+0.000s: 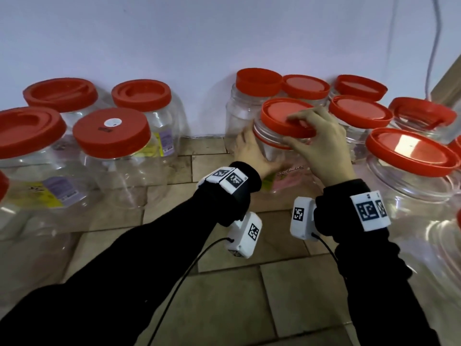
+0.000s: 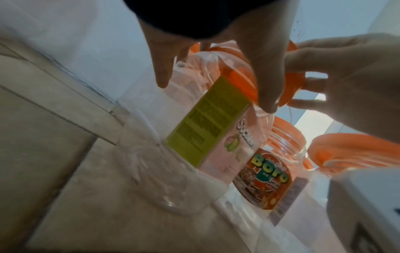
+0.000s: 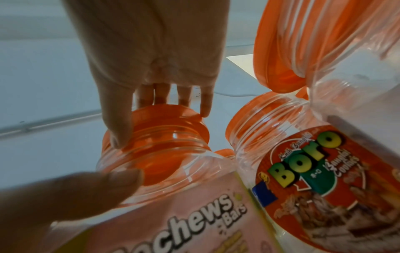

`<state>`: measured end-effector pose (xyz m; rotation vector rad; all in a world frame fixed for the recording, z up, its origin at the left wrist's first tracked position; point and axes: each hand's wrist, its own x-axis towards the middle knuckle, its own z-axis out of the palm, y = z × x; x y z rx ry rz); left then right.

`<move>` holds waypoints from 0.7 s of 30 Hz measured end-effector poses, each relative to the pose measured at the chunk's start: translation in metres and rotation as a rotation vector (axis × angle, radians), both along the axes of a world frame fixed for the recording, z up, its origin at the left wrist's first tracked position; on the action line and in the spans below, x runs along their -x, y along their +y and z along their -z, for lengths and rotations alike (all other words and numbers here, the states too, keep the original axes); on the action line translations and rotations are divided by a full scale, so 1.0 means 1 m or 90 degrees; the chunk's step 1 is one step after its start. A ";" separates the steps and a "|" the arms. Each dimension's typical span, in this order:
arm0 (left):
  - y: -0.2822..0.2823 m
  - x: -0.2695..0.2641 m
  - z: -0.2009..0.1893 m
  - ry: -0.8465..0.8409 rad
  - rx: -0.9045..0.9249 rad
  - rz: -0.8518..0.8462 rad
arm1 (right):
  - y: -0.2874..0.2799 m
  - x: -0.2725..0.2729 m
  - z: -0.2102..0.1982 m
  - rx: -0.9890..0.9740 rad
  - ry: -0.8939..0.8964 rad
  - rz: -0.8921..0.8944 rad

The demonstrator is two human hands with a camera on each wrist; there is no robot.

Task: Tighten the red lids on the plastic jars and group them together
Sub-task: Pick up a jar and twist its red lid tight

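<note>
Standing on the tiled floor (image 1: pixel 224 290) at the left is a group of four large clear jars (image 1: pixel 119 156) with red lids. At the middle, the left hand (image 1: pixel 252 152) wraps its fingers around the shoulder of the pink-labelled jar (image 2: pixel 216 145), holding it (the jar looks a little tilted). The right hand (image 1: pixel 321 143) grips the red lid (image 1: pixel 282 118) of this jar, fingers curled over its rim. To the right, just beside it, stands the Boro jar (image 3: pixel 303 179) among more lidded jars near the wall (image 1: pixel 174 33).

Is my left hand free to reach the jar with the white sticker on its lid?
Probably not yet. Your left hand is gripping the jar whose lid your right hand holds. Once it lets go, bare floor leaves the way to the stickered jar open.
</note>
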<state>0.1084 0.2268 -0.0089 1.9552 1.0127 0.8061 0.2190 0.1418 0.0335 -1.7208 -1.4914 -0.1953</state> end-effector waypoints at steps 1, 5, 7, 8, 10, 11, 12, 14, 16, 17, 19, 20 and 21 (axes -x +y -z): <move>-0.001 0.005 0.000 -0.010 0.003 0.002 | -0.003 0.003 -0.002 -0.007 -0.004 -0.011; -0.009 0.032 0.002 -0.035 -0.009 -0.023 | -0.016 0.015 -0.009 -0.030 -0.002 -0.046; -0.014 0.050 0.001 -0.044 -0.030 -0.030 | -0.021 0.022 -0.012 -0.060 0.021 -0.060; -0.017 0.060 0.000 -0.045 -0.041 -0.030 | -0.024 0.025 -0.014 -0.078 0.033 -0.064; -0.023 0.080 -0.003 -0.047 -0.060 -0.022 | -0.029 0.030 -0.019 -0.109 0.055 -0.066; -0.025 0.090 -0.005 -0.044 -0.070 -0.018 | -0.032 0.032 -0.021 -0.123 0.064 -0.063; -0.026 0.099 -0.006 -0.038 -0.084 -0.014 | -0.035 0.033 -0.025 -0.137 0.071 -0.058; -0.024 0.118 -0.009 -0.019 -0.114 0.004 | -0.041 0.035 -0.032 -0.163 0.078 -0.054; -0.022 0.135 -0.013 -0.009 -0.128 0.024 | -0.047 0.036 -0.040 -0.171 0.078 -0.051; -0.021 0.143 -0.015 -0.003 -0.130 0.032 | -0.049 0.036 -0.043 -0.173 0.080 -0.046; -0.022 0.155 -0.017 0.000 -0.123 0.050 | -0.050 0.036 -0.045 -0.179 0.095 -0.038; -0.024 0.159 -0.018 -0.009 -0.113 0.062 | -0.048 0.036 -0.044 -0.172 0.106 -0.040; -0.025 0.161 -0.017 -0.020 -0.099 0.073 | -0.047 0.036 -0.042 -0.153 0.116 -0.046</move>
